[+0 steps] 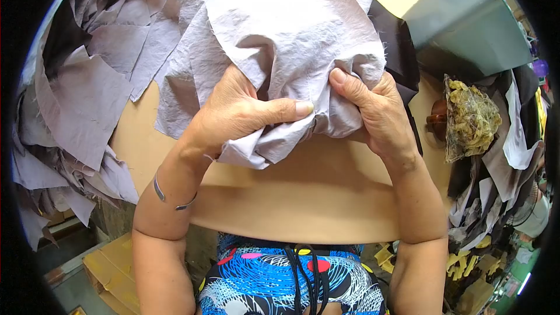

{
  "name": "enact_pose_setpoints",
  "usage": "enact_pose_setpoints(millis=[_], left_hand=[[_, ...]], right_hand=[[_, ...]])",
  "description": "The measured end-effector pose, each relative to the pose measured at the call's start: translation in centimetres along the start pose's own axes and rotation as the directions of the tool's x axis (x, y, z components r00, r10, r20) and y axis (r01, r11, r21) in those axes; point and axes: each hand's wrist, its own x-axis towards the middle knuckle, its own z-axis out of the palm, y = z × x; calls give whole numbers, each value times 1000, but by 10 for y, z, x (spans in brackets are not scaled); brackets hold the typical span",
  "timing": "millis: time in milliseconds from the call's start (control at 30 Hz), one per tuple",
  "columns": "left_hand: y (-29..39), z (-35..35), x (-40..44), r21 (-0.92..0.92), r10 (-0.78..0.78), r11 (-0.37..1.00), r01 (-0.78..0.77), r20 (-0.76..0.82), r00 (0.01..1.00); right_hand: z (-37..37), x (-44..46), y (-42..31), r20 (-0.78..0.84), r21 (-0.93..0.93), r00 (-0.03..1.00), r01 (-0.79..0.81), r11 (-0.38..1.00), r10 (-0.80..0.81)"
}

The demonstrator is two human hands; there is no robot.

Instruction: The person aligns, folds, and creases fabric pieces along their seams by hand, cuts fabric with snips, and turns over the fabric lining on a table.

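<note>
A pale grey-lilac piece of fabric with frayed edges is bunched up between my two hands above the table. My left hand grips it from the left, thumb stretched across the top of a fold and the other fingers hidden under the cloth. On the right side, my right hand pinches the same fabric, its thumb on top and its fingers mostly out of sight behind. The lower edge of the cloth hangs in folds between the wrists. A metal bangle circles my left forearm.
Loose grey fabric pieces pile up on the left and hang over the edge of the tan table. Black cloth lies behind my right hand. A grey metal panel and a plastic-wrapped yellowish bundle stand at right. A cardboard box sits below left.
</note>
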Motion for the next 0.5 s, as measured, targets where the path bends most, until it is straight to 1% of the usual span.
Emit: enact_pose_setpoints(millis=[67, 167, 267, 367, 467, 500], left_hand=[[1, -2, 0, -40, 3, 999, -2, 19, 1000], [5, -4, -2, -25, -87, 996, 87, 21, 996], [2, -3, -2, -51, -32, 998, 33, 12, 999], [6, 1, -2, -80, -130, 988, 129, -10, 991], [8, 7, -2, -8, -20, 1000, 20, 25, 999], [4, 8, -2, 35, 62, 997, -63, 35, 997]], right_hand=[[3, 0, 1, -9, 29, 1000, 17, 999, -17], [7, 0, 2, -22, 57, 999, 28, 998, -27], [4, 2, 5, -26, 63, 999, 33, 997, -31], [1, 3, 5, -23, 125, 999, 27, 992, -25], [5, 3, 7, -93, 62, 994, 64, 996, -58], [5, 3, 6, -94, 53, 994, 58, 997, -52]])
